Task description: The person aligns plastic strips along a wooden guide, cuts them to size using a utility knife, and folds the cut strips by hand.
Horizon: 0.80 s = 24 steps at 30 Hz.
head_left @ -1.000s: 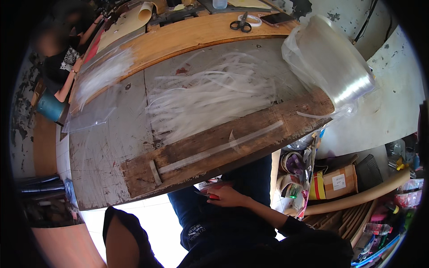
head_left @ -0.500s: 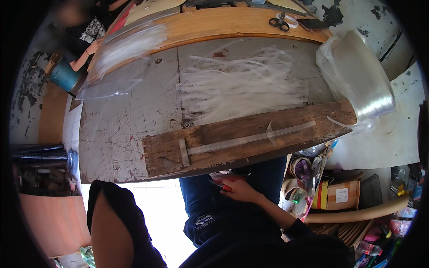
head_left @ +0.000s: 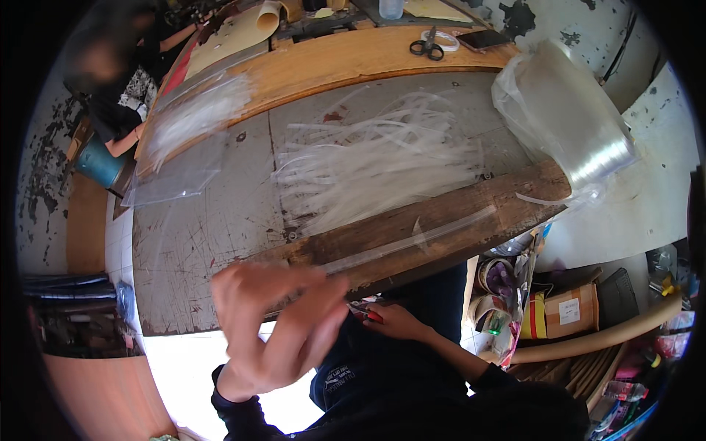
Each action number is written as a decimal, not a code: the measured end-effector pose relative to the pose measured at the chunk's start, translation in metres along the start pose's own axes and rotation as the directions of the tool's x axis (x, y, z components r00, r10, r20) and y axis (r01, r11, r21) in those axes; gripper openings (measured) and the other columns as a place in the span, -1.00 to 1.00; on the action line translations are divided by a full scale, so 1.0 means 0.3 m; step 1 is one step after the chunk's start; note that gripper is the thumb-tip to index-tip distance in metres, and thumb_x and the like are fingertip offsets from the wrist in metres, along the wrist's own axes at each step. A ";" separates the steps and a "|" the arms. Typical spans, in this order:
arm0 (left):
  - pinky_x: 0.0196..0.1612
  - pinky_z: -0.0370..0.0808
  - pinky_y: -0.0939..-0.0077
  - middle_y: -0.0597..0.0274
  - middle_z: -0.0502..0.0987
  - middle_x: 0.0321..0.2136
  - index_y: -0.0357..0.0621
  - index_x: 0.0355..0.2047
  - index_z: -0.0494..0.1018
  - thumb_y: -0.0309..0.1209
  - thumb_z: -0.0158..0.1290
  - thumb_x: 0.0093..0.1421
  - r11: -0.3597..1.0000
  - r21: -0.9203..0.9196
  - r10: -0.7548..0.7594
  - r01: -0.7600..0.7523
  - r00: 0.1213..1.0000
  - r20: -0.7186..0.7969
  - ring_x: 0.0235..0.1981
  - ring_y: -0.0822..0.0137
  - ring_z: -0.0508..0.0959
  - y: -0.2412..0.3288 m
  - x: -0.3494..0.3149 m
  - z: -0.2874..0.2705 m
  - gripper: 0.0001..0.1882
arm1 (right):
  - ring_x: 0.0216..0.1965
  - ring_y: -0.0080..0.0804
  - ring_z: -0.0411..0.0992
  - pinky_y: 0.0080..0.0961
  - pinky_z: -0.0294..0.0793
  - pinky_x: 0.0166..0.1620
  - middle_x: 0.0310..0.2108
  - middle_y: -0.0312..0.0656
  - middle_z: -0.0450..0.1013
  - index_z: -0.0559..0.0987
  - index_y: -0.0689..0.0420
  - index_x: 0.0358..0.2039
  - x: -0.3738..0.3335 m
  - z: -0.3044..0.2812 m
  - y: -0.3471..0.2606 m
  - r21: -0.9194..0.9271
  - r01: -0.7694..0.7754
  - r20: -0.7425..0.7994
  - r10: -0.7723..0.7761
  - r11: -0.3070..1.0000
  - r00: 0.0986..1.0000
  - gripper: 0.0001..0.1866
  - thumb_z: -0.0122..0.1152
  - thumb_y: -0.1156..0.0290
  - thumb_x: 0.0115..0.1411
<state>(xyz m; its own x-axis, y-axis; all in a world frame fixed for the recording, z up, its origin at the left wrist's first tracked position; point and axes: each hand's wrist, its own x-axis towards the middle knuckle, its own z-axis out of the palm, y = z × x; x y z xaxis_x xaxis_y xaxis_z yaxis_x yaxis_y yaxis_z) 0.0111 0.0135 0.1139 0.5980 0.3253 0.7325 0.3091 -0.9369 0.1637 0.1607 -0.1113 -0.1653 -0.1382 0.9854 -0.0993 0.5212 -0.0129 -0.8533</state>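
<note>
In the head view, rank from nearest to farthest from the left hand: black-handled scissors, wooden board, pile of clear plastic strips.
1. Wooden board: near edge, partly behind the left hand.
2. Pile of clear plastic strips: beyond the board.
3. Black-handled scissors: far side.

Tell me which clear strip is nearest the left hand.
The straight strip along the dark board, its left end appearing beside the left hand; the tangled pile lies farther off.

downward fisheye view from head height
</note>
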 end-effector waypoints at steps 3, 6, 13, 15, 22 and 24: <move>-0.27 0.26 0.43 0.25 0.41 -0.35 -0.17 -0.25 0.45 -0.40 0.16 -0.07 0.996 0.089 -0.044 0.015 0.945 0.324 -0.36 0.32 0.42 -0.017 0.020 0.083 -0.68 | -0.37 0.01 0.41 -0.19 0.35 -0.30 -0.43 0.07 0.41 0.35 0.18 -0.34 0.004 -0.023 -0.048 0.003 -0.050 0.037 0.050 0.999 0.998 -0.68 0.03 0.15 0.14; -0.29 0.29 0.42 0.23 0.38 -0.40 -0.19 -0.24 0.43 -0.45 0.11 -0.04 0.996 0.084 -0.040 0.002 0.893 0.447 -0.37 0.29 0.43 -0.024 0.007 0.112 -0.70 | -0.34 0.00 0.41 -0.17 0.34 -0.28 -0.41 0.08 0.41 0.34 0.18 -0.35 0.002 -0.031 -0.059 0.010 -0.066 0.021 0.066 0.998 0.998 -0.68 0.01 0.14 0.14; -0.36 0.32 0.39 0.24 0.40 -0.51 -0.19 -0.28 0.45 -0.53 0.12 -0.06 0.989 -0.010 -0.120 0.144 0.857 0.502 -0.46 0.30 0.45 -0.022 0.041 0.104 -0.73 | -0.29 0.05 0.41 -0.18 0.38 -0.22 -0.32 0.09 0.43 0.37 0.20 -0.20 -0.008 -0.054 -0.037 0.020 -0.126 0.009 0.126 0.992 0.992 -0.64 -0.04 0.16 0.15; -0.34 0.26 0.40 0.21 0.38 -0.48 -0.22 -0.32 0.40 -0.56 0.07 -0.02 0.970 -0.078 -0.146 0.231 0.806 0.573 -0.47 0.24 0.41 -0.031 0.047 0.107 -0.80 | -0.28 0.05 0.41 -0.18 0.38 -0.22 -0.31 0.09 0.43 0.36 0.21 -0.17 -0.007 -0.059 -0.030 0.026 -0.131 0.032 0.130 0.991 0.991 -0.63 -0.05 0.17 0.15; -0.32 0.23 0.43 0.23 0.36 -0.50 -0.20 -0.42 0.36 -0.58 0.08 -0.06 0.954 -0.097 -0.154 0.283 0.742 0.653 -0.46 0.26 0.41 -0.045 0.074 0.113 -0.83 | -0.29 0.04 0.42 -0.16 0.38 -0.22 -0.33 0.11 0.43 0.36 0.23 -0.18 -0.005 -0.040 -0.006 0.034 -0.114 0.009 0.114 0.993 0.993 -0.64 -0.06 0.19 0.15; -0.31 0.23 0.41 0.22 0.35 -0.52 -0.18 -0.45 0.34 -0.59 0.09 -0.09 0.947 -0.138 -0.131 0.290 0.742 0.657 -0.48 0.26 0.41 -0.051 0.082 0.120 -0.82 | -0.30 0.03 0.43 -0.16 0.39 -0.23 -0.34 0.10 0.44 0.36 0.22 -0.20 -0.003 -0.052 -0.015 0.034 -0.135 0.026 0.134 0.990 0.991 -0.65 -0.06 0.20 0.15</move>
<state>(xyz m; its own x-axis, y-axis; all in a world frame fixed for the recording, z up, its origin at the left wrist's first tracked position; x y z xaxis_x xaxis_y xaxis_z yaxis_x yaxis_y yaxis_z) 0.0477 0.0404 0.1057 0.8892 0.4489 0.0877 0.3640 -0.8106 0.4587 0.1716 -0.1094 -0.1532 -0.0888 0.9701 -0.2260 0.5061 -0.1514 -0.8490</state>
